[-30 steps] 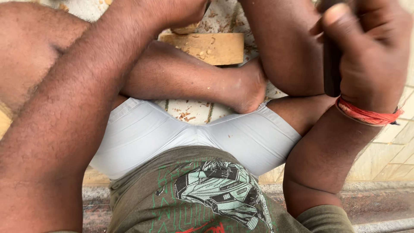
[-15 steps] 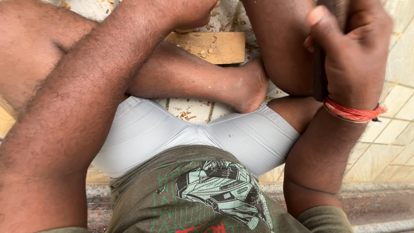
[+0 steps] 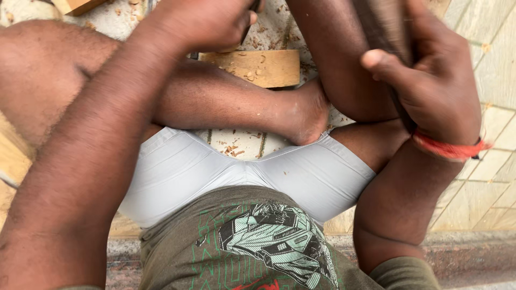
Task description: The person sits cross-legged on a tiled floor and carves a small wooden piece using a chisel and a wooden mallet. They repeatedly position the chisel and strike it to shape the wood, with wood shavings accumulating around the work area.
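My left hand (image 3: pixel 201 21) is at the top centre, fist closed around a thin dark tool (image 3: pixel 246 35) that is mostly hidden. The tool's tip points down at a pale wooden block (image 3: pixel 260 67) lying on the floor behind my crossed shin. At the upper right, my right hand (image 3: pixel 438 86), with a red thread around the wrist, grips a dark wooden handle (image 3: pixel 384 29). The handle is motion-blurred and its head is out of frame. I sit cross-legged, and one foot (image 3: pixel 306 115) rests just below the block.
Wood chips (image 3: pixel 234 149) are scattered on the tiled floor (image 3: pixel 484 80) between my legs and around the block. Another piece of pale wood (image 3: pixel 78 5) lies at the top left, and a wooden plank edge (image 3: pixel 11 156) shows at the far left.
My right hand has dropped slightly with the handle and the handle is now blurred. More of my left hand and the block has come into view.
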